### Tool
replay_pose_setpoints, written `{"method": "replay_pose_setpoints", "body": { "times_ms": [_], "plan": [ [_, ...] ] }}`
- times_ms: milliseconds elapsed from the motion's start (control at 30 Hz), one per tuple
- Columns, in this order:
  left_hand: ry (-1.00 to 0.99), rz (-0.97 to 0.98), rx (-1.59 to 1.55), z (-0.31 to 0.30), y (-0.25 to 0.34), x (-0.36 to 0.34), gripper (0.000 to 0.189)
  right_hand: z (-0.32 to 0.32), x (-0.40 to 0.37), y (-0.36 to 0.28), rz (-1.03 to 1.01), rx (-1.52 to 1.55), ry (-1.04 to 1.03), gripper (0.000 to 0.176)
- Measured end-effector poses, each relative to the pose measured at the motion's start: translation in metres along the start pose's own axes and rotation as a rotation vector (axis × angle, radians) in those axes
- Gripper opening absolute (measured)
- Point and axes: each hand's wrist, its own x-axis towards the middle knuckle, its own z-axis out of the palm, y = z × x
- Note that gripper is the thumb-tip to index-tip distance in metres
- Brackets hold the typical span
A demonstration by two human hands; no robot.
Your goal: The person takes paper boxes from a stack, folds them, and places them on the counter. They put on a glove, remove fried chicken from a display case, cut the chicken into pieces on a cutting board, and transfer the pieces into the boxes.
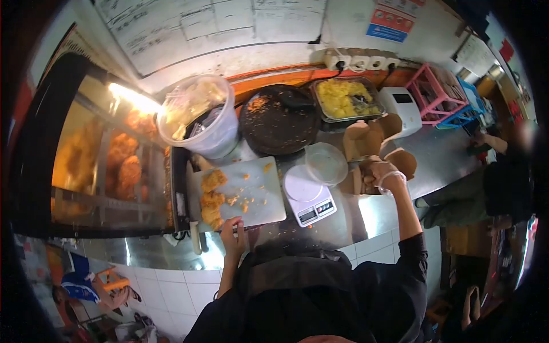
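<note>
My left hand point(232, 233) is at the front edge of the white cutting board point(260, 197), its fingers stretched out beside the fried chicken pieces point(212, 208). It appears to hold nothing. Crumbs and small bits of fried coating are scattered over the board. My right hand point(388, 175), in a clear plastic glove, reaches down into an open brown cardboard food box point(407, 164). Its fingertips are hidden there, so whether they grip anything cannot be made out. Between my hands stands a white digital kitchen scale point(306, 194), with a clear plastic tub point(326, 163) just behind it.
A lit display case point(114, 166) with fried chicken stands at left. Behind the board are a white bucket point(214, 134), a dark round chopping block point(274, 128) and a tray of yellow food point(347, 98). A knife handle point(195, 237) juts over the counter edge. Another person point(497, 177) stands at right.
</note>
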Motion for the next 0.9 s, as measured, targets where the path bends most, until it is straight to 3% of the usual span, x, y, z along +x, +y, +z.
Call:
{"method": "replay_pose_setpoints", "body": {
  "times_ms": [100,133,200,300,367,400,433,467,533,633,667,767,800,900],
  "plan": [
    [0.038,-0.070,0.028,-0.014,-0.016,-0.010,0.012,0.002,-0.006,0.004,0.052,0.510,0.149,0.019],
    [0.051,-0.150,0.000,-0.021,-0.019,-0.014,0.012,-0.010,-0.011,-0.005,0.108,0.462,0.129,0.019],
    [0.118,-0.050,0.149,-0.037,-0.042,-0.023,0.013,-0.086,-0.045,-0.051,0.218,0.365,0.093,0.024],
    [0.246,-0.070,0.217,-0.061,-0.065,-0.044,0.017,-0.058,-0.016,-0.105,-0.002,0.382,0.596,0.015],
    [0.303,-0.090,0.270,-0.079,-0.078,-0.055,0.019,-0.047,0.002,-0.172,-0.289,0.660,0.691,0.025],
    [0.325,-0.132,0.225,-0.087,-0.085,-0.062,0.022,-0.085,-0.001,-0.222,-0.234,0.597,0.195,0.039],
    [0.320,-0.129,0.242,-0.096,-0.088,-0.063,0.022,-0.030,0.027,-0.260,-0.449,0.733,0.292,0.044],
    [0.317,-0.125,0.258,-0.106,-0.088,-0.064,0.023,-0.040,0.025,-0.305,-0.422,0.568,0.242,0.052],
    [0.341,-0.101,0.258,-0.122,-0.096,-0.068,0.023,-0.030,0.038,-0.369,-0.365,0.492,0.101,0.048],
    [0.402,-0.175,0.223,-0.144,-0.122,-0.079,0.022,-0.004,0.076,-0.408,-0.311,0.567,0.070,0.045],
    [0.400,-0.225,0.228,-0.152,-0.120,-0.081,0.021,0.020,0.094,-0.412,-0.427,0.427,0.242,0.041],
    [0.420,-0.241,0.203,-0.168,-0.135,-0.091,0.021,0.003,0.100,-0.421,-0.269,0.659,0.245,0.037],
    [0.398,-0.246,0.201,-0.171,-0.141,-0.094,0.020,-0.039,0.069,-0.422,-0.211,0.682,0.196,0.033],
    [0.343,-0.211,0.241,-0.180,-0.141,-0.088,0.020,-0.041,0.081,-0.450,-0.157,0.655,0.142,0.033]
  ]
}}
